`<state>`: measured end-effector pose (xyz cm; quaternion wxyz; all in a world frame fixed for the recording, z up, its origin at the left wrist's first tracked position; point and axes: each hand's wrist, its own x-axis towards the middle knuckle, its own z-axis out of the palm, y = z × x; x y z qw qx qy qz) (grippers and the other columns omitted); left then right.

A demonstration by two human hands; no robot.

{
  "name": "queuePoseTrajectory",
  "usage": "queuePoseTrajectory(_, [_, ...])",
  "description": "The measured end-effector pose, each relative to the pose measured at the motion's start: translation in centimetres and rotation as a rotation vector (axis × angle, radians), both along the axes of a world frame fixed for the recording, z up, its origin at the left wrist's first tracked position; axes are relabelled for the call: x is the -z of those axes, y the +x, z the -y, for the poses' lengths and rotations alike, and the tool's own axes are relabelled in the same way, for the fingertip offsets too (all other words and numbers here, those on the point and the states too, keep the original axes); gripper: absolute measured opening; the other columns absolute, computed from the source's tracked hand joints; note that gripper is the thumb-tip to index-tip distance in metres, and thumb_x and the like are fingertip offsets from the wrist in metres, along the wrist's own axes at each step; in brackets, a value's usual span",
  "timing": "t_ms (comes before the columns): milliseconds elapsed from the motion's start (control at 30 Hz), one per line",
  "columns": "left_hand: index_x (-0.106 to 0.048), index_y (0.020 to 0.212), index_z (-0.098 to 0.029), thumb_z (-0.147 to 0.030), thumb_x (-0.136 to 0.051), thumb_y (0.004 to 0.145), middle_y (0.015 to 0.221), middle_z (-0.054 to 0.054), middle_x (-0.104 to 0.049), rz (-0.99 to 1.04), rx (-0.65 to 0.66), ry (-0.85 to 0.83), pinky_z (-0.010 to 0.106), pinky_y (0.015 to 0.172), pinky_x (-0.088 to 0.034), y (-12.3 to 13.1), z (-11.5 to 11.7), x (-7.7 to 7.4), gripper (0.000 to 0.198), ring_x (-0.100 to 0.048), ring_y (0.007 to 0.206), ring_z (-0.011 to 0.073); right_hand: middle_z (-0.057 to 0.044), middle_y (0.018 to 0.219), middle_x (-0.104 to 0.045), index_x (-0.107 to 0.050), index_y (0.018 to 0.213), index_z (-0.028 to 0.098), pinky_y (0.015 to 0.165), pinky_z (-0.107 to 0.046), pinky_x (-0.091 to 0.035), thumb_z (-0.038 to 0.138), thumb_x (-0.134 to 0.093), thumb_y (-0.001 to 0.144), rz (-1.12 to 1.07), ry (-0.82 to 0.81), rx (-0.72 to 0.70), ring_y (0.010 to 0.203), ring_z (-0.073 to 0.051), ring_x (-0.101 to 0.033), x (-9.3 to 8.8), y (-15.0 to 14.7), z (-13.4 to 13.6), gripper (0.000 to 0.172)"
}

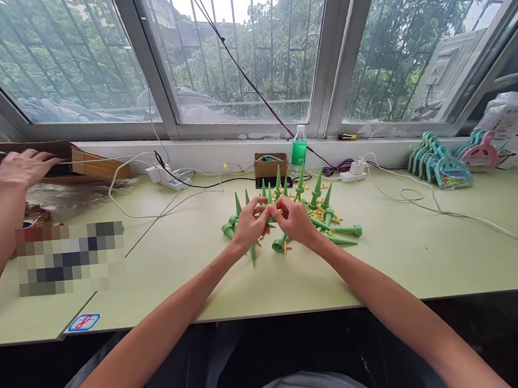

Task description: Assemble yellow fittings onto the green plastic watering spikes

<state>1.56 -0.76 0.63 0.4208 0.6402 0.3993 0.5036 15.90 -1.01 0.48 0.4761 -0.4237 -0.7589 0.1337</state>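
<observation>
My left hand (251,223) and my right hand (293,220) meet over the table, thumbs and fingers pinched together and touching. A bit of yellow shows at the right fingertips, seemingly a small yellow plastic piece; the fingers hide most of it. What the left fingers pinch cannot be made out. Around and behind both hands are several green plastic spikes (317,190) with ribbed caps, some upright on their caps, others lying down, like the green spike (348,230) to the right. Small yellow plastic pieces (318,214) lie heaped among them.
At left, another person's arm and hand (22,168) reach by a cardboard box (90,162). Behind the spikes are a small brown box (271,168), a phone (262,183) and a green-liquid bottle (299,145). Cables (434,201), power strips (168,177) and plastic-handled packs (447,167) sit farther out.
</observation>
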Motion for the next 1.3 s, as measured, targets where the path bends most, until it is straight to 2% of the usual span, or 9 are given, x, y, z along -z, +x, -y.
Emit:
queuePoseTrajectory(867, [-0.05,0.102,-0.02,-0.041,-0.057,0.081,0.064,-0.003,-0.057,-0.028,0.029,-0.027,0.018,0.033,-0.035,-0.04,-0.07,0.35,0.03,-0.047,0.034,0.0067,0.005,0.052,-0.045,-0.04,0.072,0.021,0.049,-0.022,-0.029,0.042,-0.045,0.09,0.026,-0.019,-0.024,0.046,-0.01,-0.039,0.35,0.03,-0.05,0.028])
queuePoseTrajectory(1300, [-0.049,0.1,-0.019,-0.036,-0.054,0.083,0.067,-0.003,-0.058,-0.085,-0.001,-0.008,0.018,0.033,-0.036,-0.07,0.02,0.3,0.025,-0.047,0.035,0.0058,0.005,0.051,-0.045,-0.04,0.072,0.021,0.048,-0.022,-0.029,0.041,-0.047,0.089,0.021,-0.011,-0.041,0.045,-0.01,-0.038,0.57,0.01,-0.29,0.028])
